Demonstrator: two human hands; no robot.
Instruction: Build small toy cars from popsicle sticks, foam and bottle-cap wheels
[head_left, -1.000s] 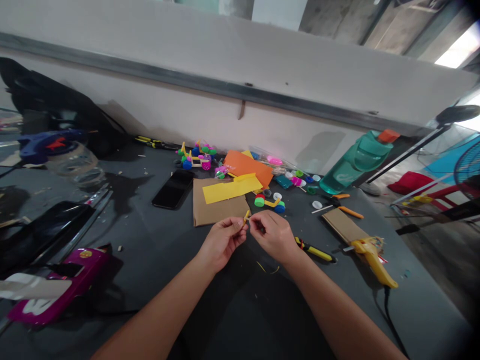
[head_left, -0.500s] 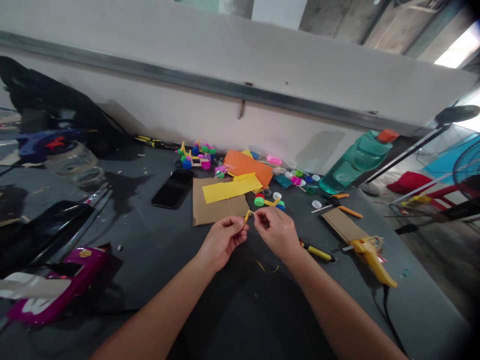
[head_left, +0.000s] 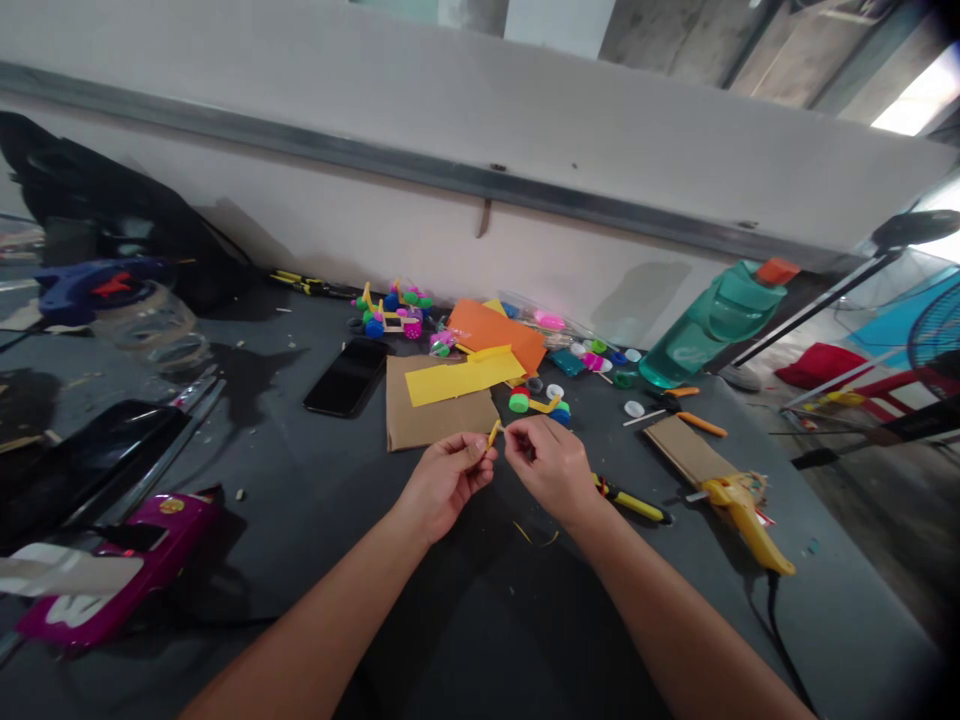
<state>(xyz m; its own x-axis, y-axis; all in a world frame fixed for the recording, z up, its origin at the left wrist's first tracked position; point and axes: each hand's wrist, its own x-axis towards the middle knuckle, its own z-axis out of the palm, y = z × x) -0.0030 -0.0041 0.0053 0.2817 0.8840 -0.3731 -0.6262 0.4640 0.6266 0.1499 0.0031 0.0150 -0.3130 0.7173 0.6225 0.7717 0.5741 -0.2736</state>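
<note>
My left hand (head_left: 446,485) pinches a small, narrow yellow strip (head_left: 493,433) between thumb and fingers, its free end pointing up. Close on the right, my right hand (head_left: 551,468) has its fingertips pinched together at the strip's upper end. A thin pale bit shows between the strip and those fingertips; its kind is too small to make out. Just beyond the hands lie a cardboard piece (head_left: 405,430) with a yellow sheet (head_left: 450,380) on it, and a small wheeled piece (head_left: 541,405) with coloured caps. A yellow-and-black cutter (head_left: 637,504) rests beside my right wrist.
A yellow glue gun (head_left: 750,525) lies on the right with its cord, near orange-handled pliers (head_left: 701,424) and a tilted green bottle (head_left: 712,325). On the left are a phone (head_left: 347,377), a magenta power strip (head_left: 127,570) and a blue glue gun (head_left: 97,290). Toy cars (head_left: 390,315) stand behind.
My right hand has shifted slightly left, bringing its fingertips closer to the yellow strip. My left hand stays almost still, holding the strip.
</note>
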